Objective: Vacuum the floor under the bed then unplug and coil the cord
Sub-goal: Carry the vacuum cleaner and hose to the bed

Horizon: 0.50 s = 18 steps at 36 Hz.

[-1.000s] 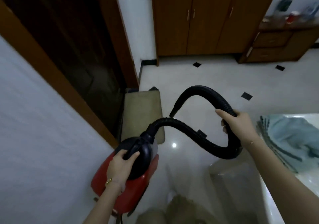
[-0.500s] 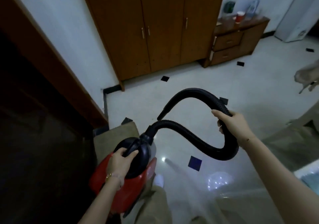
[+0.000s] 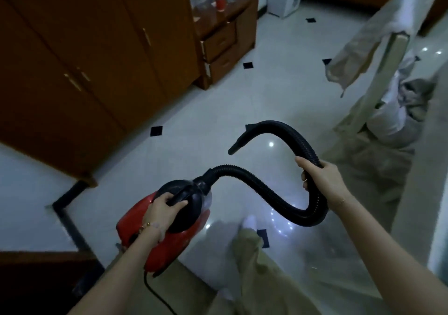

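Hanging above the floor [image 3: 218, 111], the vacuum [image 3: 174, 239] is being carried low on the person's left, its hose [image 3: 257, 183] looping rightward and its cord [image 3: 155, 293] trailing down beside the legs. That cord is risking a snag or trip underfoot, and the free nozzle [image 3: 234, 148] may be swinging into furniture. The left hand [image 3: 162, 211] is gripping the black handle tightly; the right hand [image 3: 321, 177] is wrapping its fingers around the hose's ribbed bend.

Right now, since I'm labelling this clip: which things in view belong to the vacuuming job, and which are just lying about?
Job: red vacuum, gripped by the left hand; black hose, held by the right hand; power cord.
Lying about: wardrobe; drawer unit; red cup; draped cloth.
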Tool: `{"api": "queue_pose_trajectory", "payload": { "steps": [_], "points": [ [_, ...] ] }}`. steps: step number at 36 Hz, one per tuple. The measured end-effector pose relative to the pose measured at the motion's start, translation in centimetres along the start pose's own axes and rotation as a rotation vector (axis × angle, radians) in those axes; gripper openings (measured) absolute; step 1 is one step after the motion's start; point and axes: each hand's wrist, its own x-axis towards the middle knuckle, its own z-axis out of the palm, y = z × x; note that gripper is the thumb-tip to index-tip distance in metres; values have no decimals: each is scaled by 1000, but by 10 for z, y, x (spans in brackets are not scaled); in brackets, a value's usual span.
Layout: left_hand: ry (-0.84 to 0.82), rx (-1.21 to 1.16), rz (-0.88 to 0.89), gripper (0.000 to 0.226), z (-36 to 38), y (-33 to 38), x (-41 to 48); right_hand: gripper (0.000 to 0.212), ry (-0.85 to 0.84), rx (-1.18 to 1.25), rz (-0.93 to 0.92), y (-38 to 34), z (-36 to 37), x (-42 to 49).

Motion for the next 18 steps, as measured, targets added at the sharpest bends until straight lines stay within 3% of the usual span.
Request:
{"api": "queue_pose_trajectory", "payload": {
  "steps": [11,14,16,18],
  "points": [
    [-347,54,45,15,83,107,153,26,216,47,164,-3,-36,123],
    [-451,120,100,13,111,135,186,25,285,39,192,-2,-49,145],
    [-542,188,140,23,130,148,206,26,332,42,212,2,-58,157],
    [-629,280,170,17,151,152,229,26,362,44,245,9,-65,166]
  ]
}}
